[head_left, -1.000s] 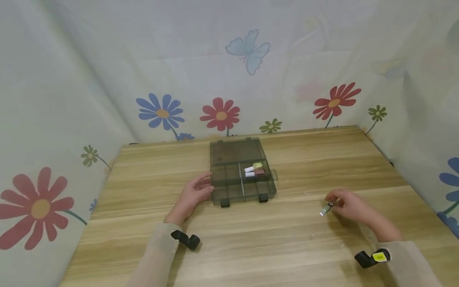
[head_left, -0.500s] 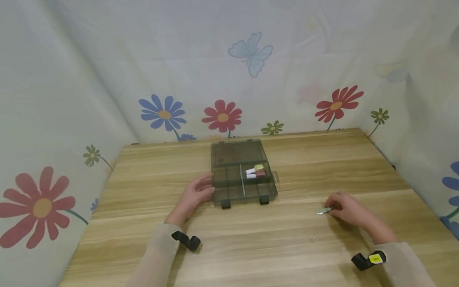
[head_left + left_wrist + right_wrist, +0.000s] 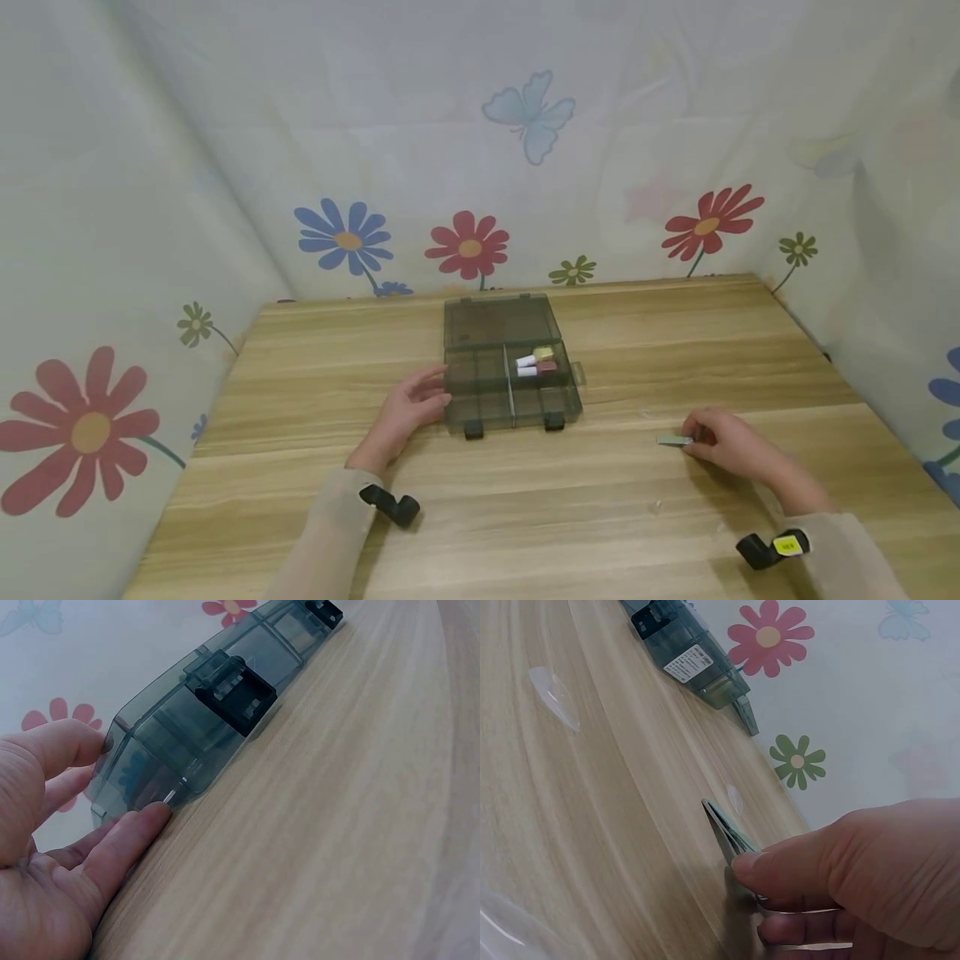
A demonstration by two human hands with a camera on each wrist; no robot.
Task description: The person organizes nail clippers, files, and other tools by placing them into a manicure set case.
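Note:
On the table stands a translucent grey-green compartment box, its lid leaning back open. Two small white-capped bottles, a yellow one and a dark red one, lie in its back right compartment. My left hand touches the box's left side with loosely bent fingers; in the left wrist view its fingertips rest against the end wall. Well to the right of the box, my right hand pinches a nail clipper between thumb and fingers, just above the table. The clipper's inner end is hidden by the fingers.
Clear curved slivers lie on the wood-grain table near my right hand. Two black latches hang at the box's front edge. A flower-printed white cloth borders the table at back and sides.
The nail clipper has swung from slanting down-left to nearly level, pointing left. My right hand has barely shifted, and the left stays at the box. The view has tilted slightly.

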